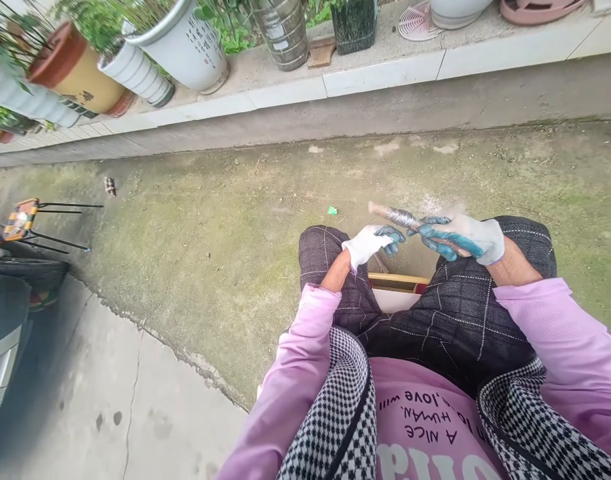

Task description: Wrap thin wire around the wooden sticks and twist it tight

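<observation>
My right hand [458, 237], in a white glove with a blue-green coated palm, is closed round a stick-like tool [401, 217]. The tool has a pale brown end and a shiny silver wrapping and points to the left; its rear part is hidden in the glove. My left hand [373, 245], gloved the same way, hovers over the gap between my knees, just left of the tool. Its fingers are curled together, and what they may hold is hidden. Below the hands, the yellow edge of something pale [398, 300] shows between my thighs.
Mossy concrete ground [225, 233] spreads around me, with a small green scrap [332, 211] on it. Ahead runs a tiled ledge [380, 79] lined with potted plants [185, 50]. At far left are a woven stool [23, 220] and a vehicle's wheel [3, 360].
</observation>
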The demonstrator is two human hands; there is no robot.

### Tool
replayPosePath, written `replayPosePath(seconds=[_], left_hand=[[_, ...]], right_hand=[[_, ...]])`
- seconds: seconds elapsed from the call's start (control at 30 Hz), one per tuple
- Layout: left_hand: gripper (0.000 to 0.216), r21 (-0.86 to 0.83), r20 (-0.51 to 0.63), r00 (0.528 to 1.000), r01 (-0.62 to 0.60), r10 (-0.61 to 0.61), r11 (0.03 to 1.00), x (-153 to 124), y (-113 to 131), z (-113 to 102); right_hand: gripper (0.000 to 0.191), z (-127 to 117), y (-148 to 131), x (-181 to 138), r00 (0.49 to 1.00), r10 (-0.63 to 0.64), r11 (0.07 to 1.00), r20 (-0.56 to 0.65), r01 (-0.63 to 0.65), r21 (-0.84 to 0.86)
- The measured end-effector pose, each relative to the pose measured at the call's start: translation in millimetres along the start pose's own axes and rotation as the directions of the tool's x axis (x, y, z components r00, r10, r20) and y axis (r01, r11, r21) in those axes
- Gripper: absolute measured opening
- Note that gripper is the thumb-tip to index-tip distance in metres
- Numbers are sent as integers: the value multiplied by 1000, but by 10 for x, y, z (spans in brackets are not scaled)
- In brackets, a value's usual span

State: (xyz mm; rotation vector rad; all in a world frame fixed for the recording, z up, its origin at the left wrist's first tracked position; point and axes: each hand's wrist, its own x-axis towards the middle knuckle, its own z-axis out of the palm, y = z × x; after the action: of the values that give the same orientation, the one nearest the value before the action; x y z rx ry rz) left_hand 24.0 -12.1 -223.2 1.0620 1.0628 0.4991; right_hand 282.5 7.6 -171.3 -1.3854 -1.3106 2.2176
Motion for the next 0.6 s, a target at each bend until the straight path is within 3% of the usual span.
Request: replayPosePath(seconds=[0.1,0.2,0.27,0.37,0.6], left_hand=[[10,60,-36,999,-10,12,998,41,-11,-94],[8,137,-49,999,13,-6,990,-7,48,-147],[8,222,-57,998,38,-26,974,-55,97,-135],[9,303,-71,995,82,-64,949,-82,140,-76],[16,325,-241,970,81,-1,942,-12,64,24]], right_hand=[[62,-32,35,-48,985,82,982,150,-54,-183],[50,-3,95,-27,975,138,929,174,-66,-364],[43,40,119,34,981,169,844,91,-97,-527],[41,86,109,178,985,153,640,-79,-160,-752],[21,25,51,399,970,51,415,-238,-237,-878]])
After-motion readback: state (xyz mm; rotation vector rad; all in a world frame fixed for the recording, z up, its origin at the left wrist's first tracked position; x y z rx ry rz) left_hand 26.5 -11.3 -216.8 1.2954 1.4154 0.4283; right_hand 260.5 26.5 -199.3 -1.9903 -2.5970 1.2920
